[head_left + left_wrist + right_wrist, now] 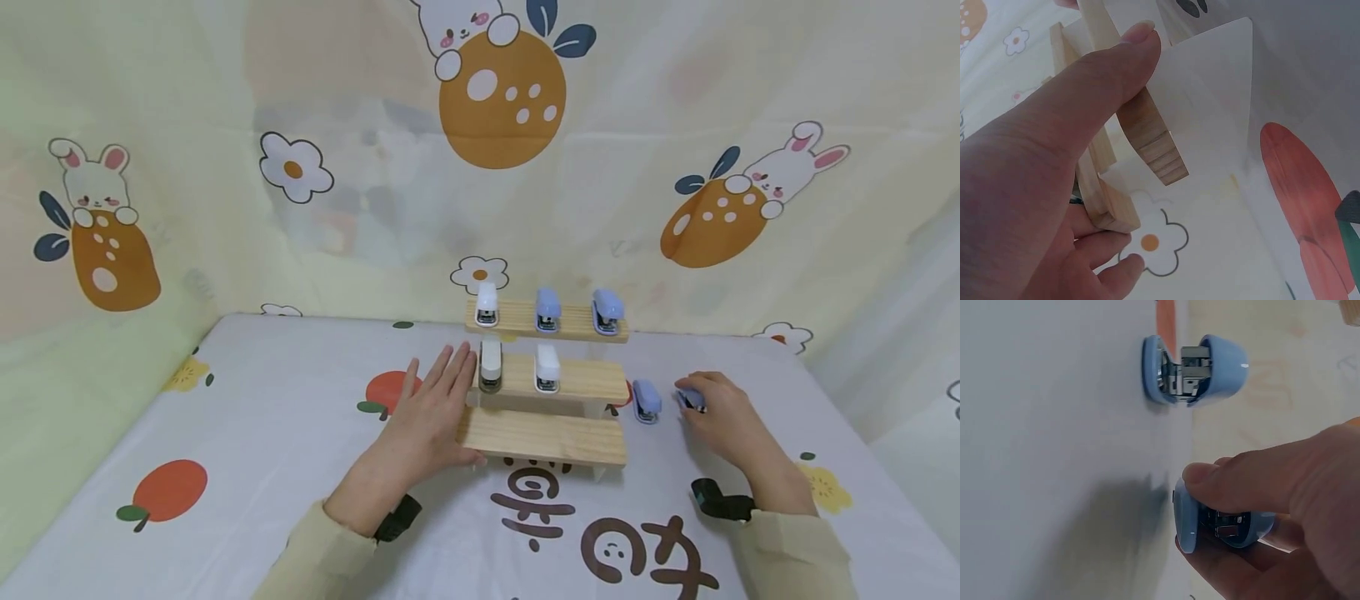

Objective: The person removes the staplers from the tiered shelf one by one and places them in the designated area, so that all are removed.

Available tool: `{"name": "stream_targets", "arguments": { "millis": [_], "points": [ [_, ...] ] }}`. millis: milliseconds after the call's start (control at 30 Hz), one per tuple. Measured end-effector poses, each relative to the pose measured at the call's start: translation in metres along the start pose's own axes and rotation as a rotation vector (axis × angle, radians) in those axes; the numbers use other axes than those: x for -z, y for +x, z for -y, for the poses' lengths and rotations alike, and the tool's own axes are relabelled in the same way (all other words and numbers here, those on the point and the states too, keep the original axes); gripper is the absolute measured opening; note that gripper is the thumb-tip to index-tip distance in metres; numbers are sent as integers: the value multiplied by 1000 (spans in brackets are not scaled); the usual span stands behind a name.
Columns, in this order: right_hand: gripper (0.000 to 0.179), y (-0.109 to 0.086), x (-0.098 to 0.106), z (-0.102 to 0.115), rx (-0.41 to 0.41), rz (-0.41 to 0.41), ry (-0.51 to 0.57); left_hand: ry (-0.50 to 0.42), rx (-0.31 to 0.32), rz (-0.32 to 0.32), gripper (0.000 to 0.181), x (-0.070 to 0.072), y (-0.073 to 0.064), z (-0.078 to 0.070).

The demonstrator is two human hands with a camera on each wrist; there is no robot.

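In the head view my right hand (727,417) pinches a small blue stapler (691,400) at the table's right. The right wrist view shows the thumb and fingers around this stapler (1188,519), just off the white cloth or touching it; I cannot tell which. A second blue stapler (647,402) stands left of it, beside the stepped wooden rack (542,436). My left hand (431,425) rests along the rack's left side with fingers extended. Its thumb (1129,62) lies against the lowest plank (1154,140) in the left wrist view.
On the top plank (513,317) stand a white stapler (487,304) and two blue ones. The middle plank (588,379) bears a white stapler with a dark base (491,365) and an all-white stapler (547,367). A patterned cloth curtain (375,208) hangs behind.
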State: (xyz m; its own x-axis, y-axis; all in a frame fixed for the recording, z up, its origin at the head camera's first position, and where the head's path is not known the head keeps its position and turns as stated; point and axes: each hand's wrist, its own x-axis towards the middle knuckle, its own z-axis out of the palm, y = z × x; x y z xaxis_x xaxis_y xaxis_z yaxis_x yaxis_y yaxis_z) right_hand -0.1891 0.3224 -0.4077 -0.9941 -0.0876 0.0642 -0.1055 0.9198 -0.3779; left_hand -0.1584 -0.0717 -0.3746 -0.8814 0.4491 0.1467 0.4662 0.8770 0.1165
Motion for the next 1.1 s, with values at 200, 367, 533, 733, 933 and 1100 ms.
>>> {"name": "stream_targets", "arguments": {
  "millis": [200,367,533,733,933,1100],
  "points": [
    [37,1,-2,-2,-15,9,17,-9,9,12,133,1,0,0],
    [39,2,-2,1,-46,36,26,-18,15,16,133,1,-1,0],
    [43,1,-1,7,-78,48,25,-13,15,15,133,0,0,0],
    [39,-2,9,21,-33,-33,38,-12,10,14,132,1,0,0],
    [31,-7,17,37,26,-126,53,-11,11,14,133,2,0,0],
    [27,-11,24,52,104,-232,69,-8,14,19,133,1,0,1]
  ]
}}
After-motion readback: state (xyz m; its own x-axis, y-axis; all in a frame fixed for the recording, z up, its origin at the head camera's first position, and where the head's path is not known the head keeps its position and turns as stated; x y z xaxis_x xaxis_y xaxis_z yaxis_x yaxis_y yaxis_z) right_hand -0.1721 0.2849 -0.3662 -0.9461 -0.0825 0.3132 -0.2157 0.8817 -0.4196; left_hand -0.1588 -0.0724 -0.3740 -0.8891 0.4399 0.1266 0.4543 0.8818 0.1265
